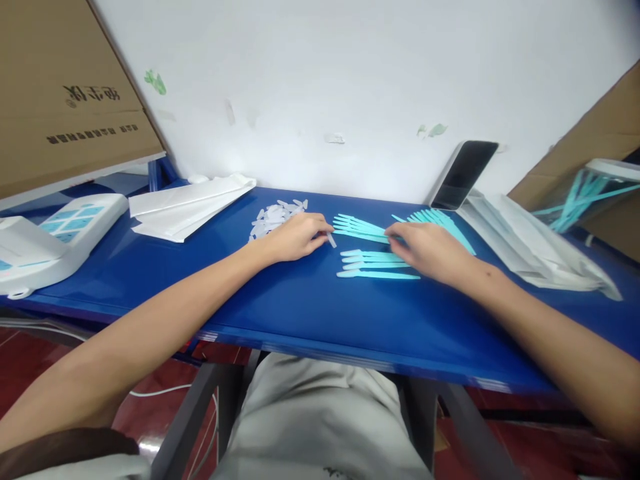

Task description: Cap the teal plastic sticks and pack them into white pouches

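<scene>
Between the thumb and fingers of my left hand [303,237] is a small translucent white cap [331,240]. A pile of similar caps [275,217] lies just behind that hand. My right hand [425,250] is closed with its fingertips at the right ends of a fanned group of slim turquoise sticks [357,225], shaped like eyebrow razors; it pinches one of them. Nearer to me, several turquoise sticks with whitish caps on their left ends [375,265] lie in a row, partly under that hand. More turquoise sticks [443,223] are fanned out behind my right hand.
A phone [465,175] leans against the wall at the back right. Beside it lie white plastic bags [540,247] and a clear container with turquoise sticks [585,193]. Folded white sheets [193,207], a white device [75,227] and a cardboard box [75,60] stand left.
</scene>
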A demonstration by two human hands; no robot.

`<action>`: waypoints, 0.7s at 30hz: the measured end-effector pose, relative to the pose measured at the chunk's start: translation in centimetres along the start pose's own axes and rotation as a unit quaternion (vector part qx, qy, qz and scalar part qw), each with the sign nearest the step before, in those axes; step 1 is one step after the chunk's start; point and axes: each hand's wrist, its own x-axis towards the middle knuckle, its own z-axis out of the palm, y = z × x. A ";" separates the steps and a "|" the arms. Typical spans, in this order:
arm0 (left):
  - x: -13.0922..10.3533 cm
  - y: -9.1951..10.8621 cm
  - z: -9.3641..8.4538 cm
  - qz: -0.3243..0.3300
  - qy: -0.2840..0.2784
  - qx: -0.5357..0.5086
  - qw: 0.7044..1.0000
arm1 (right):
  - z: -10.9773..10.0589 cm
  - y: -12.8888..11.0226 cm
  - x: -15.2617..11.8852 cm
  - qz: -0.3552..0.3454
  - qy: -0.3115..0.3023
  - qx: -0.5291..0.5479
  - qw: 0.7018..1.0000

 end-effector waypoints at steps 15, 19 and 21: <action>-0.1 0.5 -0.5 0.000 -0.048 0.032 0.998 | -0.2 0.0 -0.1 -0.018 -0.007 0.129 0.992; -0.1 0.4 -0.4 -0.015 -0.040 0.013 0.999 | -0.5 -0.1 0.0 -0.015 -0.001 0.131 0.991; -0.1 0.4 -0.4 -0.020 -0.036 0.010 0.999 | -0.5 -0.2 0.0 -0.015 -0.003 0.130 0.991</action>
